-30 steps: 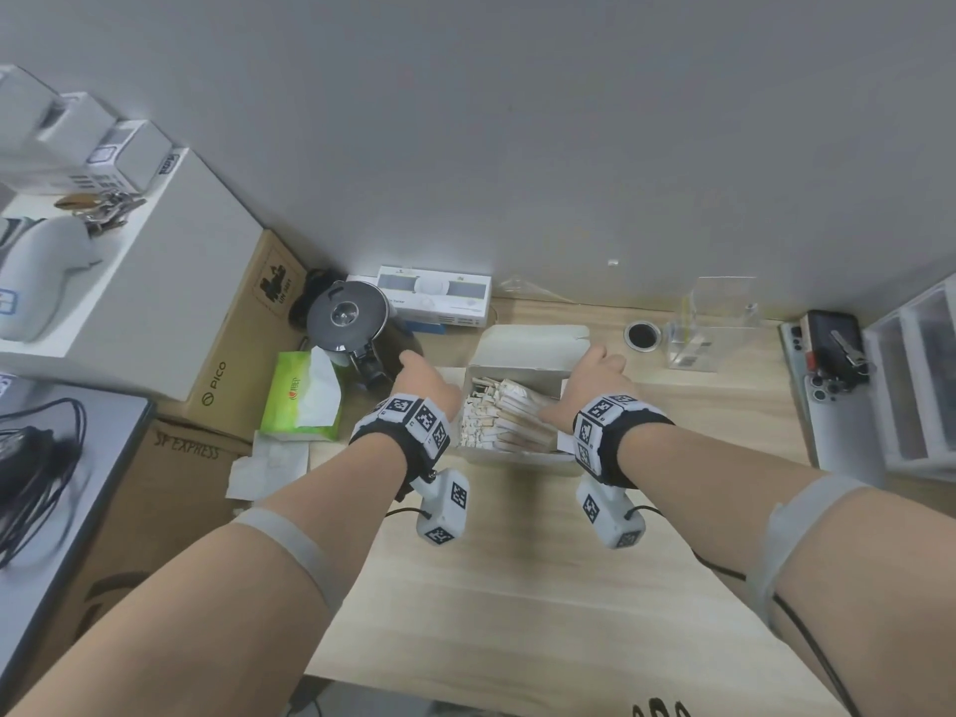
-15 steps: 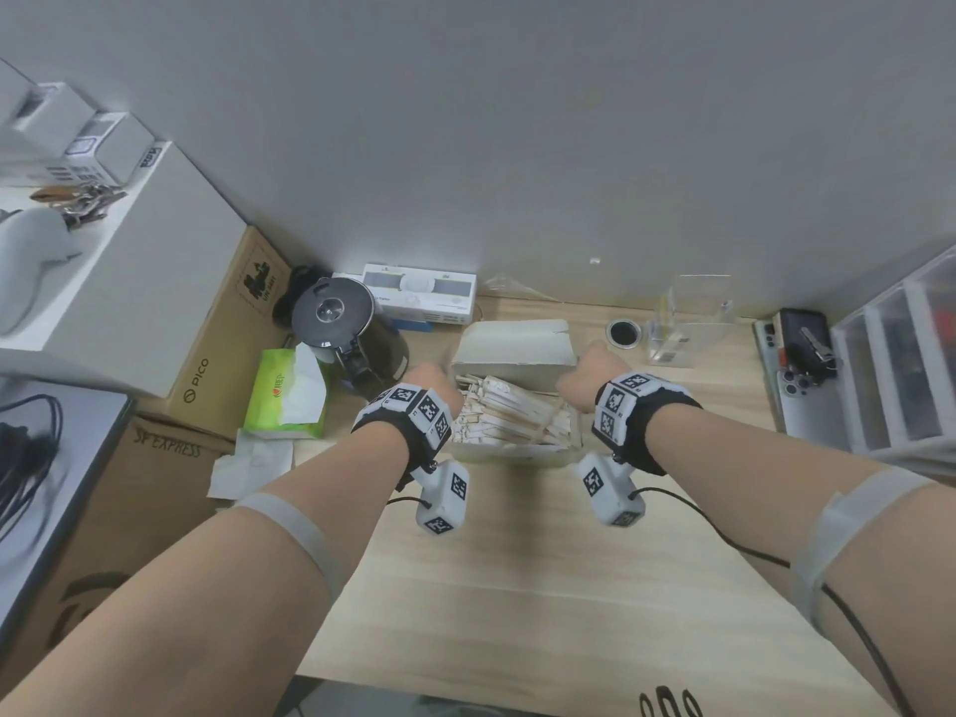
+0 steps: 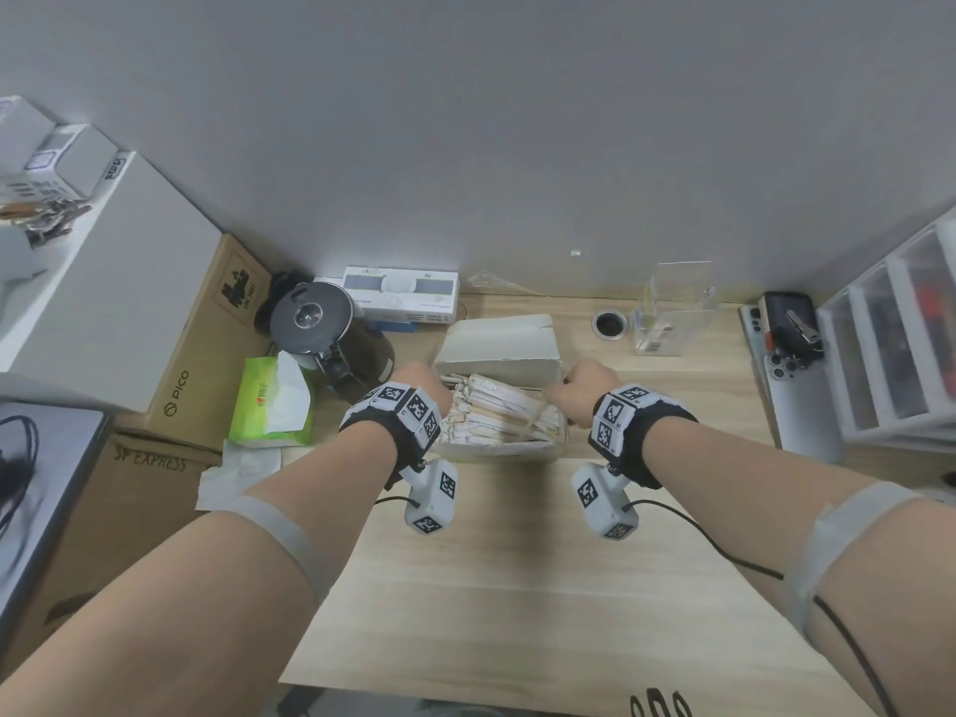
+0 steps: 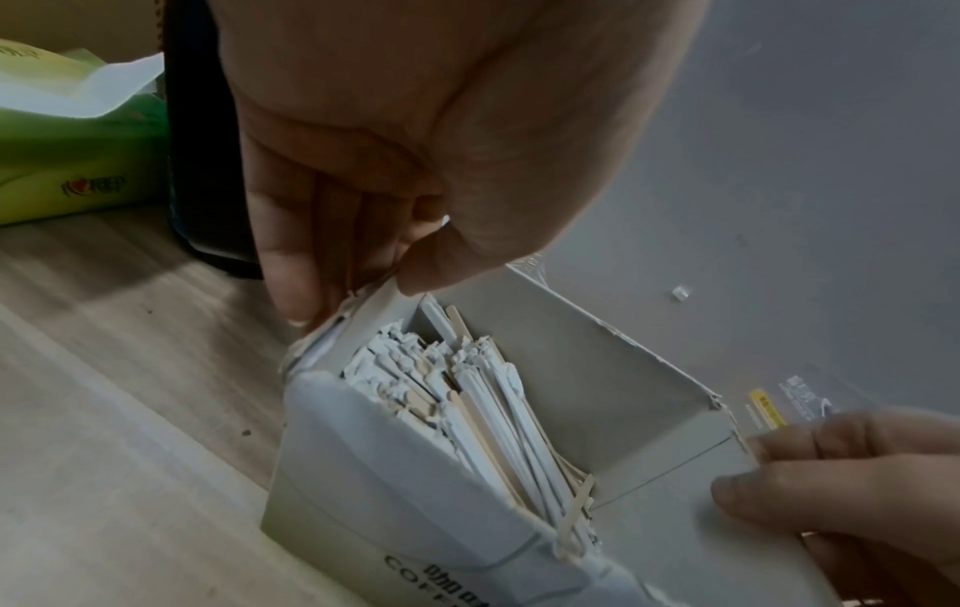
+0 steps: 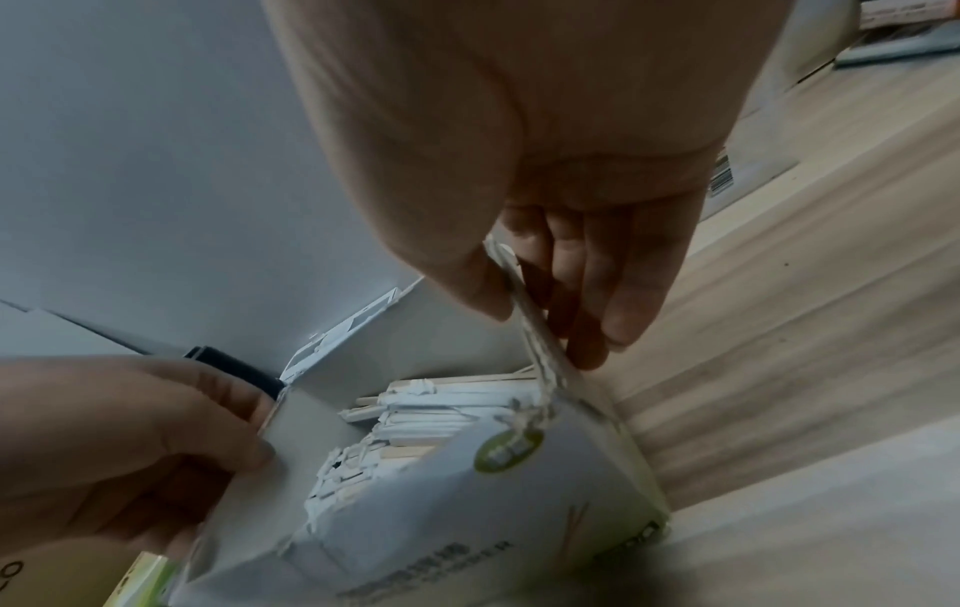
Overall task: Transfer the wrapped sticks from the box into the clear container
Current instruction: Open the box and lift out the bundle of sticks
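Gripping the open white cardboard box (image 3: 499, 447) at both ends, we hold it on the pale wooden desk (image 3: 517, 587), and it serves as our landmark. Our left hand (image 3: 424, 385) pinches the box's left end flap, thumb inside and fingers (image 4: 280, 263) outside, as the left wrist view shows. Our right hand (image 3: 584, 390) pinches the right end flap the same way, thumb on the inner face and fingers (image 5: 618, 287) on the outer face. Neither hand touches the contents.

Inside the box lie the paper-wrapped wooden sticks (image 3: 496, 414), packed lengthwise in a dense bundle; a few bare wooden ends show among torn wrappers, and a tan rubber band (image 3: 533, 421) crosses the bundle toward the box's right end. The box lid (image 3: 499, 349) stands folded back on the far side.

Beyond the box and to its right, against the grey wall, stands the clear plastic container (image 3: 672, 323), upright and well apart from the box; between the two sits a round cable grommet (image 3: 610, 323). Left of the box stand a black electric kettle (image 3: 331, 338) and, farther left, a green tissue pack (image 3: 271, 401). Behind the box's far left corner lies a flat white printed carton (image 3: 401, 295).
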Available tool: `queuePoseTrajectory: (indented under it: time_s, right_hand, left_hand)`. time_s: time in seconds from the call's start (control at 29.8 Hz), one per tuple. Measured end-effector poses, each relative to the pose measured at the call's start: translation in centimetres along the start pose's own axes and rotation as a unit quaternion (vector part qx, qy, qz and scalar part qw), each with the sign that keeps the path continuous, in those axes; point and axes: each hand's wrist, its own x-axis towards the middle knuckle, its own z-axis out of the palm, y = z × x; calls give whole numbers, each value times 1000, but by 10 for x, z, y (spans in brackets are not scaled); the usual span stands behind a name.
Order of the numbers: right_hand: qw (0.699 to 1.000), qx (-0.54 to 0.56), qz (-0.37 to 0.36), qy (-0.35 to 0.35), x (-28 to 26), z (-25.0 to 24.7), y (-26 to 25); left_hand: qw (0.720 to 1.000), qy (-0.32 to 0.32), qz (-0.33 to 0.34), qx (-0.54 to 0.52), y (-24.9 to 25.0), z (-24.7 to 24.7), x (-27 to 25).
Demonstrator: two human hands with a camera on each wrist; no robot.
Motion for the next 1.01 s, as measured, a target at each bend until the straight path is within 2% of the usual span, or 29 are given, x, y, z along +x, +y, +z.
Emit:
queuePoseTrajectory:
  time_s: [0.2, 0.3, 0.37, 0.5, 0.6, 0.77, 0.87, 1.01]
  right_hand:
    - [999, -36, -11, -30, 1, -6, 5]
    - [1000, -19, -11, -9, -2, -21, 4]
    - [999, -19, -19, 20, -5, -41, 1]
    - [991, -44, -42, 121, -2, -87, 7]
    - [977, -102, -48, 180, 8, -115, 23]
    - [976, -161, -49, 138, 29, -141, 52]
    - [969, -215, -41, 113, 36, -147, 62]
    - [960, -256, -25, 114, 35, -142, 66]
  left_hand:
    - [1000, 8, -16, -2, 4, -3, 2]
    - [995, 68, -39, -61, 14, -11, 0]
    - [988, 99, -4, -117, 30, -18, 2]
    - [974, 62, 102, -193, 81, -26, 9]
    - [970, 25, 131, -203, 126, -23, 13]
    - [968, -39, 149, -200, 186, -7, 14]
    - [961, -75, 154, -217, 203, 5, 13]
    - [954, -118, 134, -241, 208, 11, 13]
